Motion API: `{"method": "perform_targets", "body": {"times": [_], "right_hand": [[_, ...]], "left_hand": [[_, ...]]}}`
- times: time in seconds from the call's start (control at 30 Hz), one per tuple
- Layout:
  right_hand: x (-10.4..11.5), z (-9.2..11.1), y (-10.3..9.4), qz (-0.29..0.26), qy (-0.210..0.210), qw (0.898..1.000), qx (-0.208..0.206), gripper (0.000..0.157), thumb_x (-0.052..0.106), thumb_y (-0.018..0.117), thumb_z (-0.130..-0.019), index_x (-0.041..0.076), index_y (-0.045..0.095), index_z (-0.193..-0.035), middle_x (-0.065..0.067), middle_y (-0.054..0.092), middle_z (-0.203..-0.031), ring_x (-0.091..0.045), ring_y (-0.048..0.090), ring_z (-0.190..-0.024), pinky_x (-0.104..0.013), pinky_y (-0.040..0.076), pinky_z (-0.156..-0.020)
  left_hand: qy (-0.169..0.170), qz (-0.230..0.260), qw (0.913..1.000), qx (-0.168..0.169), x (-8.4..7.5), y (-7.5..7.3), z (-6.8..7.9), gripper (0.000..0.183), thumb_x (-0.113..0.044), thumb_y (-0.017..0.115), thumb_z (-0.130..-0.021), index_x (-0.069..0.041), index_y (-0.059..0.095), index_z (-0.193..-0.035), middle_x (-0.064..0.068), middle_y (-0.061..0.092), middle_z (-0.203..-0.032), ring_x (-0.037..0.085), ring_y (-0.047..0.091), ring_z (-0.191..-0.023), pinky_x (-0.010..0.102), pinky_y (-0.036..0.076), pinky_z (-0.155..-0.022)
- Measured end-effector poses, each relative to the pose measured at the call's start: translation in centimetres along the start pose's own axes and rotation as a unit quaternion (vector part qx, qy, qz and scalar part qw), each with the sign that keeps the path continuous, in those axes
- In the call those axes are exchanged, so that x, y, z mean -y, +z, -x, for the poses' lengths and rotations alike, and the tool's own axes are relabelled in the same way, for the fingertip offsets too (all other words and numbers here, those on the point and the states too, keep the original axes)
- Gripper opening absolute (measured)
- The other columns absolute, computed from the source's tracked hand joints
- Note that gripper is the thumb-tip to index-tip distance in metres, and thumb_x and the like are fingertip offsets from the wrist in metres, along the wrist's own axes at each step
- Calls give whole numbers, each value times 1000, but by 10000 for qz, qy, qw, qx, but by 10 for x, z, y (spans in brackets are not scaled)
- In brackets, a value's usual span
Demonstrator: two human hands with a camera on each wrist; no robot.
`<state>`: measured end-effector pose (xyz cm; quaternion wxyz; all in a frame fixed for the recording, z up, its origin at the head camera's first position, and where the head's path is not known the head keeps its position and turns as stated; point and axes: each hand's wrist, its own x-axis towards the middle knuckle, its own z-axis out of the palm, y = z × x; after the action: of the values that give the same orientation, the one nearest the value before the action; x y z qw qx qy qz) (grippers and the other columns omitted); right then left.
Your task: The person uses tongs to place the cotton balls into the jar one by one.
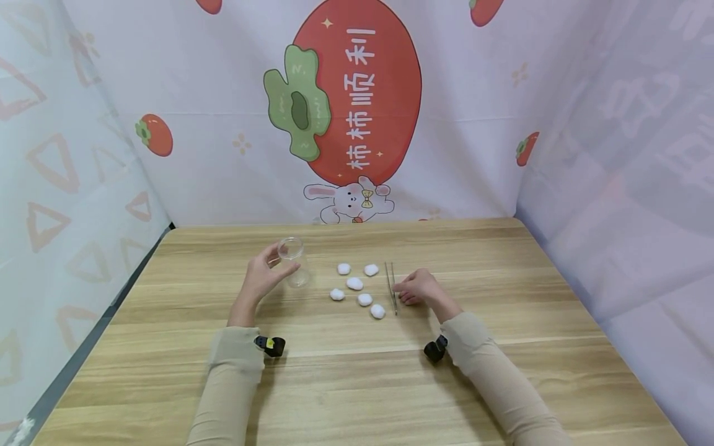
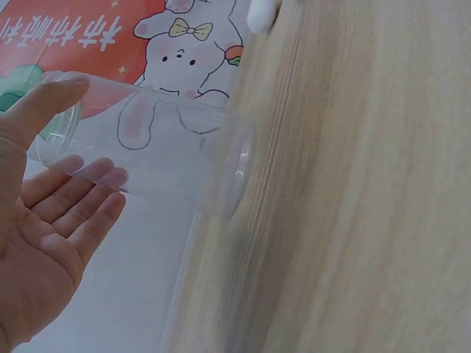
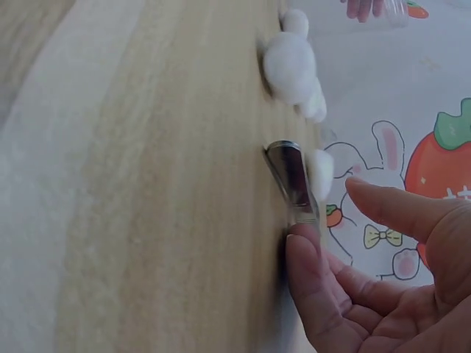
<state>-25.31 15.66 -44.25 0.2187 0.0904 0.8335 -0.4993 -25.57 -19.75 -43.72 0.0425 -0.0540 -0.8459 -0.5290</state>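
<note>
A clear, open-topped plastic jar (image 1: 299, 272) stands upright on the table, left of the middle. My left hand (image 1: 260, 275) holds it near the rim, thumb on one side and fingertips on the other, as the left wrist view also shows. Metal tweezers (image 1: 395, 303) lie on the table, their tips pointing away from me. Beside them is my right hand (image 1: 421, 288); in the right wrist view its fingers (image 3: 305, 268) touch the tweezers near the joined end, while the thumb stays apart. Several white cotton balls (image 1: 354, 284) are scattered between jar and tweezers.
The wood-grain table (image 1: 346, 396) ends at a printed cloth backdrop (image 1: 223, 80) with a persimmon and rabbit. Cloth side walls (image 1: 625, 186) flank it left and right. Each wrist wears a small black camera (image 1: 435, 350).
</note>
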Motion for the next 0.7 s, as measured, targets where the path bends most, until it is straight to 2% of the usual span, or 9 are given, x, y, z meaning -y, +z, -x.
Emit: {"method": "perform_targets", "body": {"times": [0.17,0.37,0.7], "right_hand": [[-1,-6,5,-145,175,9995,-224,29,13,76,-82,-9,66,-98,1,62,-58,-6,57,-48,-17,56,-49],[0,-9,9,66,279,9987,-417,19,15,80,-78,1,67,-79,1,60,-55,-6,54,-45,-16,54,-46],[2,-13,12,340,362,9969,-607,25,17,83,-74,7,62,-66,1,59,-52,-7,55,-44,-17,51,-44]], "left_hand": [[-10,-51,10000,14,2,2,-2,68,-24,76,-83,2,45,-138,25,52,-138,38,47,-135,46,39,-119],[-42,19,10000,69,3,3,-3,67,-23,76,-84,2,45,-138,27,51,-139,39,46,-135,47,38,-119],[-58,-65,9999,110,3,3,-2,65,-25,75,-84,1,47,-137,27,51,-139,39,47,-135,47,38,-119]]}}
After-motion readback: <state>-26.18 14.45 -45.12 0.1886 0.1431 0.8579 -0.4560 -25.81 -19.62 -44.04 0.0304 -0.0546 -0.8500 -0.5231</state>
